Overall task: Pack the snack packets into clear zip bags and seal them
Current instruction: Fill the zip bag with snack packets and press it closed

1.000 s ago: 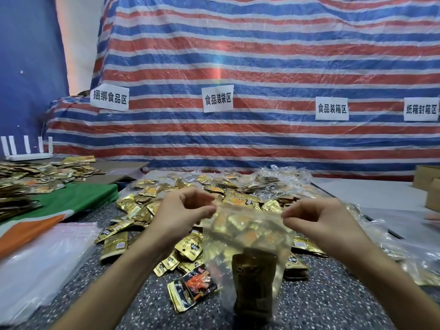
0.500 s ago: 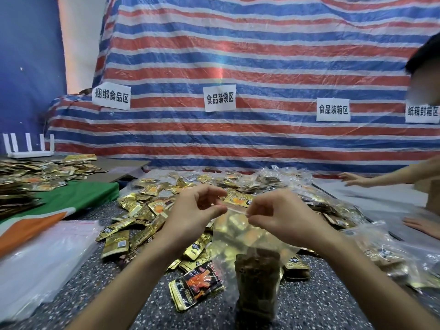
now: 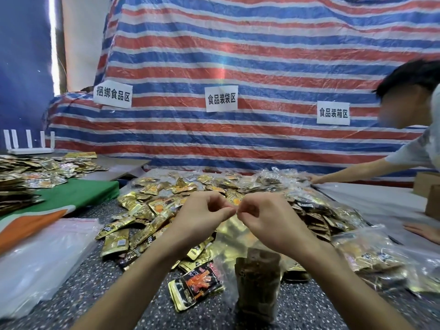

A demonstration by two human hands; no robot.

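Observation:
A clear zip bag (image 3: 234, 244) hangs upright over the speckled table (image 3: 95, 279), with a brown snack packet (image 3: 257, 282) and gold packets inside. My left hand (image 3: 202, 217) and my right hand (image 3: 269, 217) both pinch its top edge, fingertips almost touching at the middle. The top strip is mostly hidden by my fingers. Behind the bag lies a big heap of gold snack packets (image 3: 152, 206). A black and red packet (image 3: 197, 287) lies flat near my left forearm.
A stack of empty clear zip bags (image 3: 40, 253) lies at the left. Filled bags (image 3: 371, 253) pile up at the right. Another person (image 3: 409, 139) leans in from the right, one hand (image 3: 316, 179) at the far heap. Cardboard boxes (image 3: 426, 189) stand at the far right.
My right hand has slid left along the bag's top edge until it meets my left hand. The other person has leaned further into view from the right.

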